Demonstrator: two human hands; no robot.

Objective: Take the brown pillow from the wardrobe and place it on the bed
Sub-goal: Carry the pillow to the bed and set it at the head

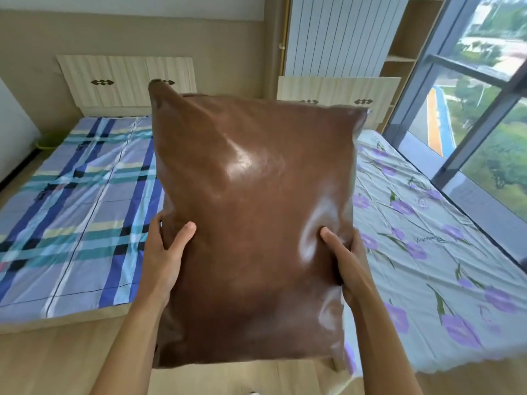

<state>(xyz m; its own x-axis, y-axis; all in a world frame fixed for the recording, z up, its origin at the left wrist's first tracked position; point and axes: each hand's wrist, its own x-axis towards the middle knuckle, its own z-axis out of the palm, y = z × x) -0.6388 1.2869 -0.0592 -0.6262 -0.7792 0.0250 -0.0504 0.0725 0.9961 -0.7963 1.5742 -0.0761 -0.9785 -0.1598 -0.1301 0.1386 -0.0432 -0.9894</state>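
Here we grip the brown pillow (pixel 253 212) upright, left hand (pixel 164 252) and right hand (pixel 346 252) clamping its sides, above two beds.

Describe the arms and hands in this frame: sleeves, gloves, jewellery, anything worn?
Nothing worn shows. The left hand and right hand are bare: no gloves, rings, watch or bands visible. Both forearms are uncovered up to the bottom edge of the frame, with no sleeve in view. No markings or cables.
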